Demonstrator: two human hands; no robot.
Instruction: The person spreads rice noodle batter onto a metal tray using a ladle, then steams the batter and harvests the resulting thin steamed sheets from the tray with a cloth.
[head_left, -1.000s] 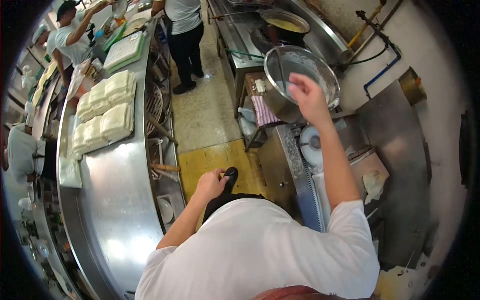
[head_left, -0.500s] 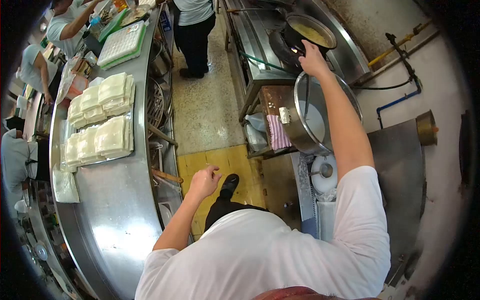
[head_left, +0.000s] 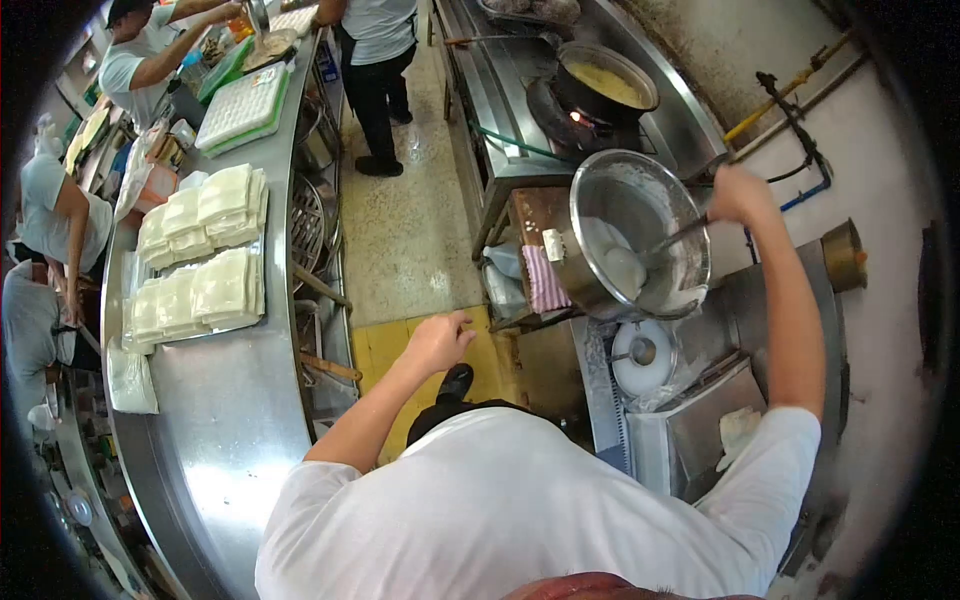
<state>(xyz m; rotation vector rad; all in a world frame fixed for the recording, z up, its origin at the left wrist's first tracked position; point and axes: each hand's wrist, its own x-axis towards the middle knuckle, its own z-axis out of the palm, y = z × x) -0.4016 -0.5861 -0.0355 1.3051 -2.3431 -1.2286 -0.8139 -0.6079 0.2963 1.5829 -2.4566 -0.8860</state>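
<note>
well down inside the big steel pot (head_left: 648,190) sits the ladle (head_left: 668,239), its bowl sunk in a pale white batter (head_left: 604,240) that pools in the bottom and streaks the inner wall. the ladle is plain grey metal with a long thin handle slanting up to the pot's far rim. the right hand (head_left: 738,193) has its fingers wrapped tight round the top of that handle. a small pale tag (head_left: 553,245) hangs on the pot's near wall; any writing on it is too small to read. the pot stands tilted on a low stand beside the stove, with a striped cloth (head_left: 547,281) draped just under it and a round white lid (head_left: 640,355) below. behind it a dark wok (head_left: 605,85) of yellow liquid sits over a flame. the left hand (head_left: 440,342) hangs free above the yellow floor strip (head_left: 400,345), fingers loosely spread and holding nothing. across the aisle a long steel tabletop (head_left: 230,420) carries stacks of white sheets (head_left: 200,255), where other people work at the far end.
</note>
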